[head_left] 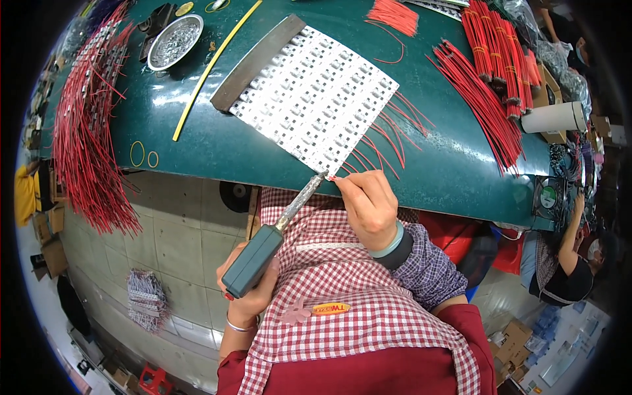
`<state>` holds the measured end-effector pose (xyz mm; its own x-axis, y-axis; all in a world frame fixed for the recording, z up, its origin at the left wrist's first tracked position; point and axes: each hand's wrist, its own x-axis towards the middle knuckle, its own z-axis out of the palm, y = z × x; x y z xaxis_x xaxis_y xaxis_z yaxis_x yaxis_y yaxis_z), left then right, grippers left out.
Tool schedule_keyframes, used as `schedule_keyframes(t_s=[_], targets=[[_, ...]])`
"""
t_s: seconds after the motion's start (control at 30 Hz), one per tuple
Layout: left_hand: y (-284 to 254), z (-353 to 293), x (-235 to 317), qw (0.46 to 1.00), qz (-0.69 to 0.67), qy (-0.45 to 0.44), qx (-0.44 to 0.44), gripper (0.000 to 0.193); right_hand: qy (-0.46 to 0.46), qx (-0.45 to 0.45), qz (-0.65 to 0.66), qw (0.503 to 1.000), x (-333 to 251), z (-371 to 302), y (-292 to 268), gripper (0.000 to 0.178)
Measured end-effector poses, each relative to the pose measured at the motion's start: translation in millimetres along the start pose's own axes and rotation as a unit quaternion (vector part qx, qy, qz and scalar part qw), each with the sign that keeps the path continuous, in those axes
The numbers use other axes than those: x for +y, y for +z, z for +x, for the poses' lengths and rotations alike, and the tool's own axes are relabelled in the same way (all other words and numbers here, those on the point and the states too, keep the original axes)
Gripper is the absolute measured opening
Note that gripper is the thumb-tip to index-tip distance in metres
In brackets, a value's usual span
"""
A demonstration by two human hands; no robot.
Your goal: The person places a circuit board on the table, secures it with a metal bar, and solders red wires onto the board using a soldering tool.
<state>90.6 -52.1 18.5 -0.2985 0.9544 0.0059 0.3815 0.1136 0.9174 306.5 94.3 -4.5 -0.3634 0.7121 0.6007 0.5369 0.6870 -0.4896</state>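
Note:
My left hand (260, 283) is closed round the green handle of a soldering iron (249, 261). The iron's tip meets the near corner of a white circuit board panel (315, 99) set with rows of small parts. At that same corner my right hand (370, 204) pinches the end of a short red wire, most of it hidden by the fingers. Several red wires (385, 141) stick out from the panel's right edge. Across the panel's upper left edge lies a dark flat bar (258, 64).
A metal bowl (175, 42) and a yellow strip (217, 69) lie left of the panel on the green table (191, 151). Red wires hang at the far left (89, 125). Bundles of red wires (490, 49) and a white cup (554, 118) stand right. Another person (566, 257) works at right.

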Motion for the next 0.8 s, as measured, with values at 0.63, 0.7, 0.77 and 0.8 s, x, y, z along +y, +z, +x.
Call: schedule_keyframes(t_s=[0.63, 0.7, 0.77, 0.8], targets=[[2, 9, 11, 0.999, 0.032, 0.027, -0.025, 0.016, 0.003, -0.004, -0.003, 1.000, -5, -4, -4, 0.029], [2, 9, 11, 0.999, 0.029, 0.021, -0.023, 0.015, 0.003, -0.005, -0.002, 1.000, -4, -4, -4, 0.029], [2, 11, 12, 0.999, 0.032, 0.024, -0.027, 0.014, 0.004, -0.012, -0.003, 1.000, -4, -4, -4, 0.028], [2, 12, 13, 0.999, 0.034, 0.028, -0.030, 0.014, 0.005, -0.012, -0.003, 1.000, -4, -4, -4, 0.028]])
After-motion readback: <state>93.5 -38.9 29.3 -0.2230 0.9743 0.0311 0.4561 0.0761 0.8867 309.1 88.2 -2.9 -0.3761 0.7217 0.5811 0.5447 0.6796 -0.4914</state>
